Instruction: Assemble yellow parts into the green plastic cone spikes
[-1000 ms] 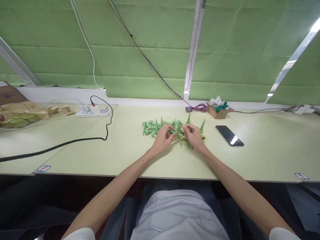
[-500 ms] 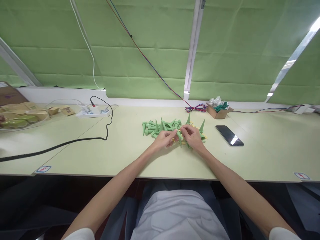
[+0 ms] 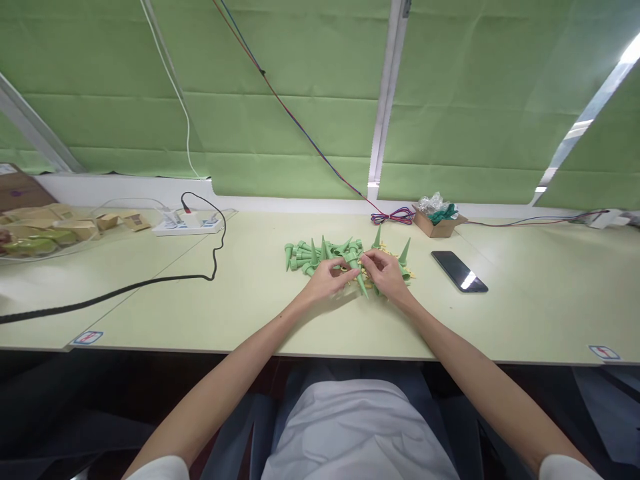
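My left hand [image 3: 327, 280] is closed on a green plastic watering spike [image 3: 356, 267], gripping it between thumb and fingers. The spike's wide head is up and its pointed tip slants down toward me and to the right. Right beside it, my right hand [image 3: 385, 272] has its thumb and fingertips pinched together near the spike's head. What those fingertips hold, if anything, is too small to make out. Behind my left hand lies a heap of green spikes [image 3: 303, 253], some standing point up. Small yellow pieces [image 3: 409, 272] are scattered around and behind my right hand.
A black phone [image 3: 453, 268] lies to the right. Behind it stands a small cardboard box [image 3: 439, 228] with plastic wrap and green material, beside coiled wires [image 3: 395, 215]. At left are a power strip [image 3: 187, 225], a black cable [image 3: 150, 282] and bagged items [image 3: 40, 240].
The green spike has shifted up and is turned so its full length shows, tip down to the right. My left fingers have opened slightly around it. My right hand has barely moved.
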`<action>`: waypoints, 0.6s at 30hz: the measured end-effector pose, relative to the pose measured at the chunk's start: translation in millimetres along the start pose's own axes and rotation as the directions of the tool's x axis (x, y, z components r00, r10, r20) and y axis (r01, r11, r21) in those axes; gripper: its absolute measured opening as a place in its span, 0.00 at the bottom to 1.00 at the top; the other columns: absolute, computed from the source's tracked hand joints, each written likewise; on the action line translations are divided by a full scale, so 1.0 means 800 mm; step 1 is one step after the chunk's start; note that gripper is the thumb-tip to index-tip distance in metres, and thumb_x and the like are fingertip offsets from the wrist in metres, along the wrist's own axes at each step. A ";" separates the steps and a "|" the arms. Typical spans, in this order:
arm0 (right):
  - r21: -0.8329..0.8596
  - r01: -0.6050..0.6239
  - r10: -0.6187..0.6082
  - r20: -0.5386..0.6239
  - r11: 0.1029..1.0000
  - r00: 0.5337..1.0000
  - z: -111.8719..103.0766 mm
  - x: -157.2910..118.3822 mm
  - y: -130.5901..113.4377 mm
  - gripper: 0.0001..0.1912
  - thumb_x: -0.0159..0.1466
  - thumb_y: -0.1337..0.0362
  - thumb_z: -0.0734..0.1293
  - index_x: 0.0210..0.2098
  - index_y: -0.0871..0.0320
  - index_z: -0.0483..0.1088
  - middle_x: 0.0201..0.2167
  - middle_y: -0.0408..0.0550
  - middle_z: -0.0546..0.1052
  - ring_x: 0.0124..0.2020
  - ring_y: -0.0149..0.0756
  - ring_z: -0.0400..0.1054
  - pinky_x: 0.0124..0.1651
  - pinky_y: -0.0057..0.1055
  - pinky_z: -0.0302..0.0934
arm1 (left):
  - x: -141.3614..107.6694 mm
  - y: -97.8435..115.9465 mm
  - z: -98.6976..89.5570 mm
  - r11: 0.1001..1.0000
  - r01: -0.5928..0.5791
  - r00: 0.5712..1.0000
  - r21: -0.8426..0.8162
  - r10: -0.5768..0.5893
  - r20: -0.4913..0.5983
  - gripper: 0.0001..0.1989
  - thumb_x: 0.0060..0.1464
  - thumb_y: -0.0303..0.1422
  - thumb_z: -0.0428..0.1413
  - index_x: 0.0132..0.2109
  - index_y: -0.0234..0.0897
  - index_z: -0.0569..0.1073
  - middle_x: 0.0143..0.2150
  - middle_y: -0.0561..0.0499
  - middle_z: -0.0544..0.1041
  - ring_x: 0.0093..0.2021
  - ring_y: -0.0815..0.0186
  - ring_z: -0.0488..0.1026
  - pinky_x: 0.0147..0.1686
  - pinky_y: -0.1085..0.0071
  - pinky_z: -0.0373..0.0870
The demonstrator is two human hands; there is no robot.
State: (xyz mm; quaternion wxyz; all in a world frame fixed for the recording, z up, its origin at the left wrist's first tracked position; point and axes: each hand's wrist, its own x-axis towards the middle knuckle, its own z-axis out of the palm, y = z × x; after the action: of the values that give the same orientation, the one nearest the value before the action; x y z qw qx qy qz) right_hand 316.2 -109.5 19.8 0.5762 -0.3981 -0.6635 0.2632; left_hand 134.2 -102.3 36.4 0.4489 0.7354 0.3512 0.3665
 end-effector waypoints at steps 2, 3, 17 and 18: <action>-0.007 0.003 -0.003 0.002 1.000 1.000 0.000 0.000 0.000 0.17 0.65 0.51 0.65 0.29 0.58 0.68 0.20 0.40 0.63 0.20 0.28 0.54 0.24 0.28 0.50 | 0.001 -0.002 0.002 0.995 -0.064 0.996 0.077 0.069 -0.059 0.19 0.51 0.48 0.60 0.34 0.35 0.70 0.25 0.54 0.67 0.22 0.72 0.63 0.22 0.73 0.56; -0.011 0.006 -0.006 0.005 1.000 1.000 0.000 0.000 0.001 0.17 0.65 0.51 0.64 0.29 0.58 0.68 0.20 0.40 0.63 0.20 0.28 0.54 0.24 0.28 0.49 | 0.001 -0.003 0.003 0.988 -0.101 0.990 0.117 0.111 -0.086 0.19 0.51 0.48 0.61 0.35 0.35 0.71 0.27 0.53 0.68 0.23 0.71 0.64 0.22 0.73 0.57; 0.028 -0.036 0.036 0.023 0.999 0.999 0.000 0.000 0.005 0.19 0.65 0.48 0.64 0.27 0.58 0.68 0.16 0.38 0.60 0.18 0.28 0.51 0.22 0.28 0.48 | 0.008 -0.023 0.004 0.830 -0.410 0.870 0.378 0.480 -0.110 0.12 0.58 0.32 0.58 0.49 0.38 0.76 0.40 0.49 0.71 0.23 0.76 0.60 0.23 0.76 0.62; 0.032 -0.035 0.035 0.022 0.999 0.999 0.000 0.000 0.005 0.19 0.65 0.48 0.64 0.27 0.58 0.68 0.16 0.38 0.60 0.18 0.28 0.51 0.22 0.28 0.48 | 0.008 -0.023 0.004 0.820 -0.412 0.866 0.398 0.488 -0.109 0.12 0.58 0.31 0.58 0.50 0.38 0.76 0.40 0.49 0.71 0.23 0.76 0.60 0.24 0.76 0.62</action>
State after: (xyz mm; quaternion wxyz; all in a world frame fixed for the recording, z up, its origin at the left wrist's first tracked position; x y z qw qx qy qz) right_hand 316.9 -107.0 16.7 0.5707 -0.3974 -0.6582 0.2883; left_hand 136.6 -92.2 20.0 0.1671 0.8252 0.2726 0.4657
